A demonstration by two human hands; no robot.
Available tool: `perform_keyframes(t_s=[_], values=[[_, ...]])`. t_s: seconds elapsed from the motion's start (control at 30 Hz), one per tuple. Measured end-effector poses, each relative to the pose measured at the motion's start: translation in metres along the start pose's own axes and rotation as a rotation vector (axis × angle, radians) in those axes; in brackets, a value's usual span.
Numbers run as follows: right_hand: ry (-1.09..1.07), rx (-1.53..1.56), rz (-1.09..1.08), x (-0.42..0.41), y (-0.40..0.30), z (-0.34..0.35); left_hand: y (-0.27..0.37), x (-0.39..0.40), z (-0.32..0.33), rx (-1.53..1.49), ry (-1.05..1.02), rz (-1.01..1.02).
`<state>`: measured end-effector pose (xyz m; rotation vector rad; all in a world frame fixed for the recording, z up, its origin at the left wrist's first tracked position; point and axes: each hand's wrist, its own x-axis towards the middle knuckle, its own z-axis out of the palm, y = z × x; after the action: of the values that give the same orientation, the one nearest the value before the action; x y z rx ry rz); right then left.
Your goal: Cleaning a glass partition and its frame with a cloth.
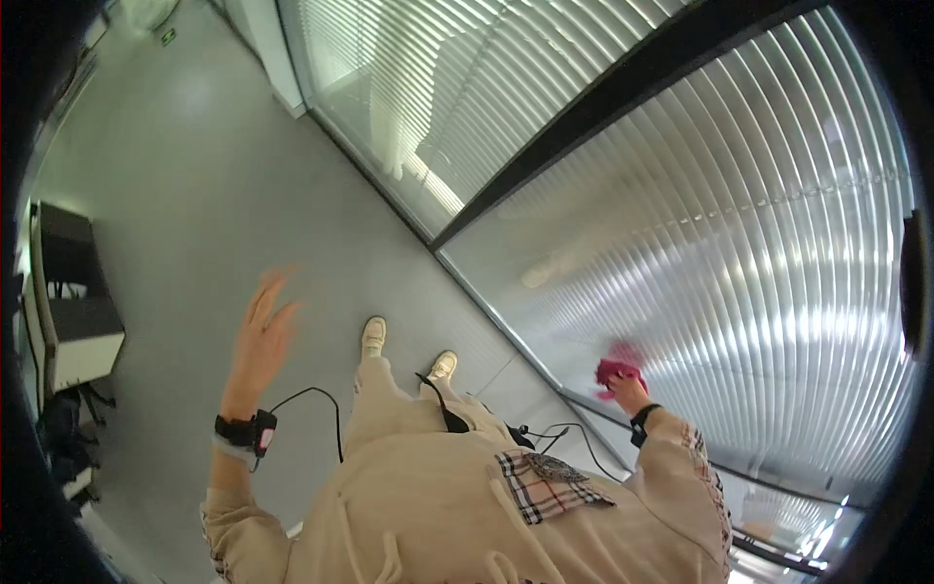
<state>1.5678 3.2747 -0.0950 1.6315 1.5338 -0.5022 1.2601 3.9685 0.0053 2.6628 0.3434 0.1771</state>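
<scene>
My right hand (629,390) grips a crumpled dark-pink cloth (616,371) and holds it at the ribbed glass partition (700,292) on my right. A pinkish reflection shows in the glass just beyond the cloth. Out to the left, over the floor, my left hand (263,336) is raised with fingers apart and nothing in it; its fingertips are blurred. A black strap with a small device (264,433) and a cable sits around my left wrist. Another black band (642,425) circles the right wrist.
A dark metal frame post (569,139) divides the glass panels, and a metal rail (503,332) runs along their foot. Grey floor (197,182) stretches ahead and left. A desk with a cabinet (84,328) and a black wheeled chair (69,431) stand at the far left. Cables hang by my waist.
</scene>
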Motion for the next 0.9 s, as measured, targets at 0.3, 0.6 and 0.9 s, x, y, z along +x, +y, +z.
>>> perform_keyframes(t_s=[0.3, 0.6, 0.9], values=[[0.471, -0.111, 0.113, 0.239, 0.082, -0.185, 0.03, -0.016, 0.024, 0.119, 0.256, -0.01], [0.515, -0.365, 0.046, 0.278, 0.085, -0.214, 0.073, -0.027, 0.037, 0.032, 0.171, -0.009], [0.994, -0.199, 0.483, 0.123, 0.145, -0.387, 0.058, -0.024, 0.032, -0.055, 0.117, -0.013]])
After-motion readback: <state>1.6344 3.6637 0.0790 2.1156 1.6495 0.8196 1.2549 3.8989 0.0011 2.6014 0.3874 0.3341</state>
